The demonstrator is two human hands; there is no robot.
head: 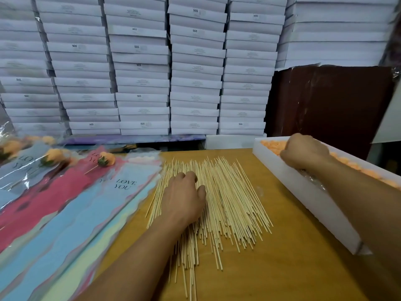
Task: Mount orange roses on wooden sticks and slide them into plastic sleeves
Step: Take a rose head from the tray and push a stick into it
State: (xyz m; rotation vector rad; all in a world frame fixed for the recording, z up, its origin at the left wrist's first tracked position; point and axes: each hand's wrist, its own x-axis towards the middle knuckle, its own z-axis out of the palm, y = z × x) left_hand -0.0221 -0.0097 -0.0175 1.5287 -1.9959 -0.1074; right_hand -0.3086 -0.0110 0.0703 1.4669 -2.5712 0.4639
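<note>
A loose pile of thin wooden sticks [225,192] lies fanned out on the wooden table [282,268]. My left hand [184,196] lies on the pile's left part, fingers curled down onto the sticks and thumb beside them. My right hand [303,151] reaches into a long white box [303,192] filled with orange roses [273,146]; its fingers are hidden among them. Coloured plastic sleeves [86,209] printed "LOVE YOU" lie stacked at the left. One orange rose on a stick [105,159] rests on top of them.
Sleeved roses [52,157] lie at the far left. A wall of stacked white boxes [195,72] stands behind the table, with a dark brown panel [329,101] at the right. The white box runs along the table's right edge.
</note>
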